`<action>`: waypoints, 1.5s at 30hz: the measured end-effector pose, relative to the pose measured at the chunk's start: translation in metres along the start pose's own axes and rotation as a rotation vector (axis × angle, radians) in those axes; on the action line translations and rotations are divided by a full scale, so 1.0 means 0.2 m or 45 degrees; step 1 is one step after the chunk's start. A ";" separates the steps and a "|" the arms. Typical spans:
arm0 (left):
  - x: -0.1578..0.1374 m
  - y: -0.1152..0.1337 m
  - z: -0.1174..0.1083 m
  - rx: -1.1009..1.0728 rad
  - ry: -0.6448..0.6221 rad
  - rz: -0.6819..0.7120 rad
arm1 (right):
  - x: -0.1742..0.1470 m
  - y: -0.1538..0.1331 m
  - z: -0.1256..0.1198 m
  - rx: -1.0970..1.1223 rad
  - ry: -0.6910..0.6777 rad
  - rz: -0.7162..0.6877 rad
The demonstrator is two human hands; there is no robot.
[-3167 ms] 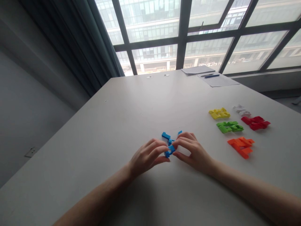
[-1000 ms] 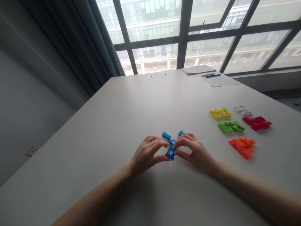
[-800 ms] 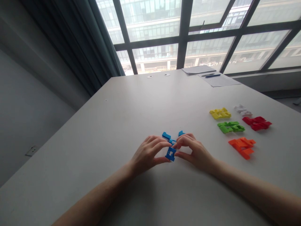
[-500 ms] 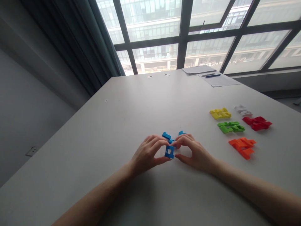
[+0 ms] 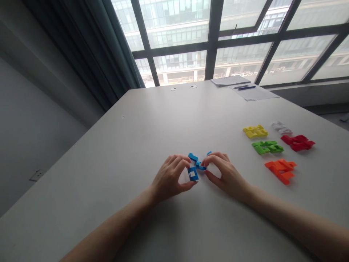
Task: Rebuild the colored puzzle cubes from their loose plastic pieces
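Observation:
My left hand (image 5: 171, 174) pinches a blue square plastic piece (image 5: 189, 176) with an opening in its middle, thumb below and fingertips above. Just right of it, my right hand (image 5: 222, 173) has thumb and forefinger closed on the end of another small blue plastic piece (image 5: 198, 164). Behind the fingers lies a blue angled piece (image 5: 193, 157) on the table. One more blue piece (image 5: 209, 153) shows only in part beyond my right fingers.
On the white table (image 5: 109, 163), to the right, lie groups of yellow (image 5: 255, 131), green (image 5: 267, 147), white (image 5: 281, 128), red (image 5: 298, 143) and orange pieces (image 5: 281, 170). Papers (image 5: 230, 80) and a pen (image 5: 247, 87) rest at the far edge, before the window.
The square blue piece has tilted and shifted slightly left with my left hand. My right fingertips have moved from beside it onto the small blue piece behind.

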State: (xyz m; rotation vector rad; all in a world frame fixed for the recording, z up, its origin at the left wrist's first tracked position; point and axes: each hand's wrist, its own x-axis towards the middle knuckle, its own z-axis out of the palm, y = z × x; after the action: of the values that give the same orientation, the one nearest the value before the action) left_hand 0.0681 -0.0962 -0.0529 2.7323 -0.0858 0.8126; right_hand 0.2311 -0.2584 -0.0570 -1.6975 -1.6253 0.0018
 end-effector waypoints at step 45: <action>-0.02 -0.04 0.02 0.045 -0.199 -0.280 | -0.02 0.05 0.02 -0.208 -0.021 0.097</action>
State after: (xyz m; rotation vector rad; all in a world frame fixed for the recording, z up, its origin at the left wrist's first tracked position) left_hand 0.0689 -0.0897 -0.0606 2.7704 0.1950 0.5455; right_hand 0.2371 -0.2580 -0.0666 -1.8874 -1.6085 -0.0818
